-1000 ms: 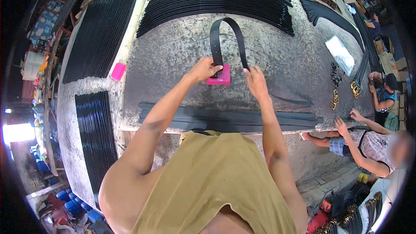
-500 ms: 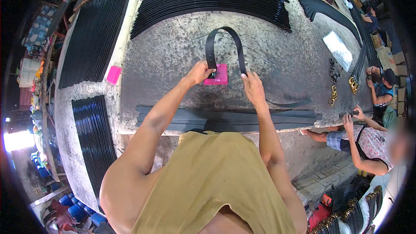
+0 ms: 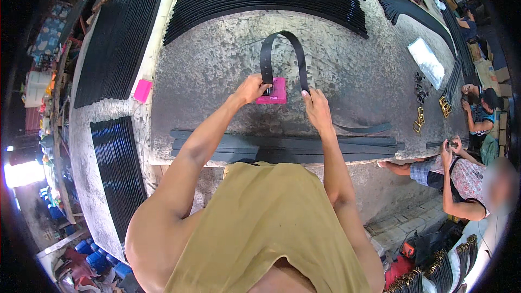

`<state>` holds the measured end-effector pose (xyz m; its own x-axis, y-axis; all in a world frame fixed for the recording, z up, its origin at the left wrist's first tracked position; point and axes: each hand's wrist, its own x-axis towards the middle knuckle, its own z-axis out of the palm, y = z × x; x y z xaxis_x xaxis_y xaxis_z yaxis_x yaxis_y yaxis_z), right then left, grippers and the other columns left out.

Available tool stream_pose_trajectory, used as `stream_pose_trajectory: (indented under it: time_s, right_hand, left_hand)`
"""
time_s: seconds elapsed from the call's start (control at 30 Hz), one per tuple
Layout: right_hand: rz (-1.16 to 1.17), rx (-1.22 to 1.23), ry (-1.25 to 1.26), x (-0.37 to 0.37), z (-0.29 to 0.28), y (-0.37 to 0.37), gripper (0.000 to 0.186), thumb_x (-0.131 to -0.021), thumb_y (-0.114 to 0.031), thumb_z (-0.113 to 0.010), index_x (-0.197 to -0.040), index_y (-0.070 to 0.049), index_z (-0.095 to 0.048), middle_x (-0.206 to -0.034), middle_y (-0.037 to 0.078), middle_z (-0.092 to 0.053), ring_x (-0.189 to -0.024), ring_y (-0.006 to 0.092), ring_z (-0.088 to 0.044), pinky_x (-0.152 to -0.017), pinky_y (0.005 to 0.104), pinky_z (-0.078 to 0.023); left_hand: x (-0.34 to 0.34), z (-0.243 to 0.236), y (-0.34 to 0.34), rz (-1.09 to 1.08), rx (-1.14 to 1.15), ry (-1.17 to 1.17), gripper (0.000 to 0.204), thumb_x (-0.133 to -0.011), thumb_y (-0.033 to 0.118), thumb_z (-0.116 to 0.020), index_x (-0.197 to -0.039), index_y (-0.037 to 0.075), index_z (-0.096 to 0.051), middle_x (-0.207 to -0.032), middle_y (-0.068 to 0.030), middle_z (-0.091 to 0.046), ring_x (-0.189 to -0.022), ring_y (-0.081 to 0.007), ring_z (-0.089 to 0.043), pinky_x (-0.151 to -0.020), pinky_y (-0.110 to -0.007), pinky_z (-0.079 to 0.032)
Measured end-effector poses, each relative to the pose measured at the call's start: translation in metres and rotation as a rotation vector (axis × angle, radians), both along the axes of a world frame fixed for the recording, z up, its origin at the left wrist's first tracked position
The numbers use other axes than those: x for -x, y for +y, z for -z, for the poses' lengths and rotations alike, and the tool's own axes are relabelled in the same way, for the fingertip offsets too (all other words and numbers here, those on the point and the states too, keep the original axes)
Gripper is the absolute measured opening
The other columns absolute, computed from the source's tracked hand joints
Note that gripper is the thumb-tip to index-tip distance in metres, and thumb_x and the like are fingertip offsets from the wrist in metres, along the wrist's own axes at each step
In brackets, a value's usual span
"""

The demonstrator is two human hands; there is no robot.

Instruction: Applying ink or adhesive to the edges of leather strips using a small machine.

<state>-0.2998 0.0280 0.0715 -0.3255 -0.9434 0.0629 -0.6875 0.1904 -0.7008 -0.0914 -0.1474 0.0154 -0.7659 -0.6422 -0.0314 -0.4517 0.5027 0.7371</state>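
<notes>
A black belt strap (image 3: 282, 34) arches up from the table in a loop, with a row of small holes along its left leg. My left hand (image 3: 252, 89) pinches the strap's holed end down at a small pink box (image 3: 279, 91); the thumb and the very tip partly hide what is under them. Farther right, the strap's other leg is held between the fingers and thumb of my right hand (image 3: 318, 108). Past this hand, the strap's tail (image 3: 363, 129) curves over the tabletop to the right.
Flat dark straps (image 3: 287, 149) line the near table edge. Rows of black straps lie at the far side (image 3: 266, 0) and left (image 3: 116, 38). A pink block (image 3: 143, 91), gold buckles (image 3: 419, 119) and a plastic bag (image 3: 426, 63) rest around. Co-workers' hands (image 3: 451, 145) are at right.
Both hands keep their grip on the strap, whose loop leans slightly further right. At right, the nearer co-worker's hands have come closer together.
</notes>
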Motion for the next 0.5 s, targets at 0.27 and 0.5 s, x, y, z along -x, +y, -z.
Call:
stream_pose_trajectory:
  time_s: [0.27,0.5]
  right_hand:
    - [-0.010,-0.035,-0.017,0.004,-0.011,-0.005,0.035,-0.102,-0.029,-0.050,-0.114,0.001,-0.062,-0.091,0.022,-0.056,-0.086,0.0427,-0.056,-0.076,0.0474,-0.044]
    - [-0.214,-0.057,-0.027,0.001,0.010,-0.014,0.034,-0.100,-0.031,-0.053,-0.115,-0.002,-0.062,-0.094,0.023,-0.059,-0.093,0.0435,-0.058,-0.080,0.0467,-0.046]
  left_hand:
    - [-0.059,-0.036,-0.009,-0.073,0.046,-0.314,0.027,-0.090,0.026,-0.068,-0.098,0.000,-0.065,-0.082,-0.0193,-0.066,-0.082,-0.0376,-0.064,-0.069,-0.046,-0.048]
    - [-0.089,-0.156,0.052,-0.132,-0.864,0.472,0.014,-0.089,0.017,-0.073,-0.093,0.004,-0.069,-0.086,-0.0032,-0.071,-0.075,-0.0136,-0.065,-0.069,-0.035,-0.051]
